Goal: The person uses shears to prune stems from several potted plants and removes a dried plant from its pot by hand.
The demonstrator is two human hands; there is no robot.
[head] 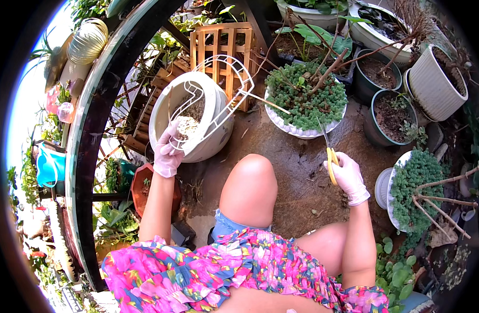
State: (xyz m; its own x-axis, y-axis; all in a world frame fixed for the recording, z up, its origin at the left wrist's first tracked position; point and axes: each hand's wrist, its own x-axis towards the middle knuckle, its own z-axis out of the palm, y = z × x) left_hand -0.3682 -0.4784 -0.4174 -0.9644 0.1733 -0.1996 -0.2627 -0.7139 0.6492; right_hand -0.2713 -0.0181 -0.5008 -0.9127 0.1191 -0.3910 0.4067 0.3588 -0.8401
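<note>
My left hand (167, 156), in a thin pale glove, grips the lower end of a white openwork plant trellis (245, 92). The trellis arches over the mouth of a large whitish ceramic pot (219, 143), its pale stake pointing to the right. Soil and light granules (187, 127) show inside that pot. A thin brown stick (170, 103) rises by my left fingers; whether they hold it I cannot tell. My gloved right hand (348, 176) holds yellow-handled scissors (331, 164), blades pointing up towards a white pot of green succulents (302, 98) with bare stems.
A wooden lattice planter (223, 43) stands behind the ceramic pot. Dark green pots (394, 117) and a tilted ribbed white pot (437, 88) sit at right. Another succulent pot (384, 187) lies tipped nearer me. A reddish pot (139, 187) is beside my left forearm, next to a dark railing (90, 129).
</note>
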